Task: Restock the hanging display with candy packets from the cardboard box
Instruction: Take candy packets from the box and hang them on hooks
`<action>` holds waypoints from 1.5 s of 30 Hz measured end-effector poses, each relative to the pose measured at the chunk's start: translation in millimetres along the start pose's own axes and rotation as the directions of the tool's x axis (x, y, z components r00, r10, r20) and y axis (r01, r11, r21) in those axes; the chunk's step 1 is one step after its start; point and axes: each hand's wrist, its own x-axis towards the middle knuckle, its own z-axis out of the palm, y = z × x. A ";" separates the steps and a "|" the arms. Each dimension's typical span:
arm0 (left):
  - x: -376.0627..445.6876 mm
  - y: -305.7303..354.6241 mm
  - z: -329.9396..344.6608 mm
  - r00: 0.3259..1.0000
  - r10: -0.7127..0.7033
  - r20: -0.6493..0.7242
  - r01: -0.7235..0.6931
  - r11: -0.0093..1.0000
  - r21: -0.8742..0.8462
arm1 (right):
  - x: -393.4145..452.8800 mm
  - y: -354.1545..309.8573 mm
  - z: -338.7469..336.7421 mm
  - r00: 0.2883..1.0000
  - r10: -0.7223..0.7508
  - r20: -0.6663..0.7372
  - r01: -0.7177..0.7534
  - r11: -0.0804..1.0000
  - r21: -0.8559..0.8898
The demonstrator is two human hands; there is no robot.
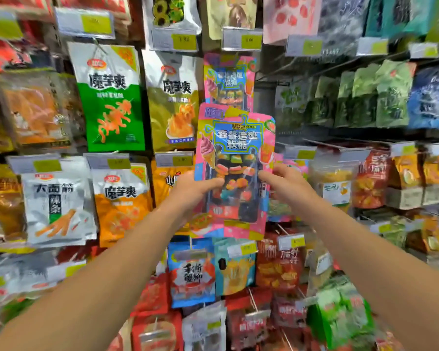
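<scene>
Our fingers (269, 176) of both hands pinch one candy packet (235, 171) by its side edges: the left hand (192, 190) has its thumb across the front at the lower left, the right hand (287, 184) curls round the right edge, and we hold the packet upright in front of the hanging display (340, 60). We count two such packets in view: the one we hold, and a second candy packet (228, 81) of the same print hanging on a peg just above and behind it (its lower part is hidden by ours). The held packet is pink with yellow and teal patches, a blue title panel with white lettering, an ice-cream cone drawn at the left, and a clear window showing small gummy sweets shaped like burgers and other foods. To the left hang a green-and-white snack bag (109, 97) and an olive one (171, 102); yellow price tags (249, 39) sit above the rows. The edges of the view are blurred.
</scene>
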 end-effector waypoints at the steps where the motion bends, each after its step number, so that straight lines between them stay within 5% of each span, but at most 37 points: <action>1: 9.8 6.9 -4.4 0.999 0.031 -0.018 -0.031 0.999 0.015 | 11.7 -6.3 -2.9 0.999 -0.022 -0.024 0.021 0.999 -0.034; 11: 99.3 62.3 -25.2 0.975 0.214 -0.061 -0.205 0.970 0.131 | 133.4 -106.3 -33.9 0.936 -0.321 -0.148 0.288 0.935 -0.205; 23: 153.1 69.8 -3.6 0.965 0.213 -0.155 -0.174 0.957 0.233 | 211.8 -149.0 -42.2 0.903 -0.428 -0.034 0.424 0.903 -0.073; 29: 160.9 79.0 16.1 0.970 0.205 -0.132 -0.185 0.971 0.150 | 224.6 -160.4 -53.7 0.830 -0.542 -0.132 0.555 0.826 0.101; 35: 160.9 81.3 45.3 0.965 0.207 -0.161 -0.217 0.975 -0.050 | 228.4 -173.9 -65.5 0.796 -0.603 -0.055 0.589 0.750 0.301; 45: 170.6 87.4 62.6 0.958 0.163 -0.236 -0.191 0.976 -0.103 | 234.1 -170.6 -68.7 0.762 -0.647 0.011 0.625 0.740 0.248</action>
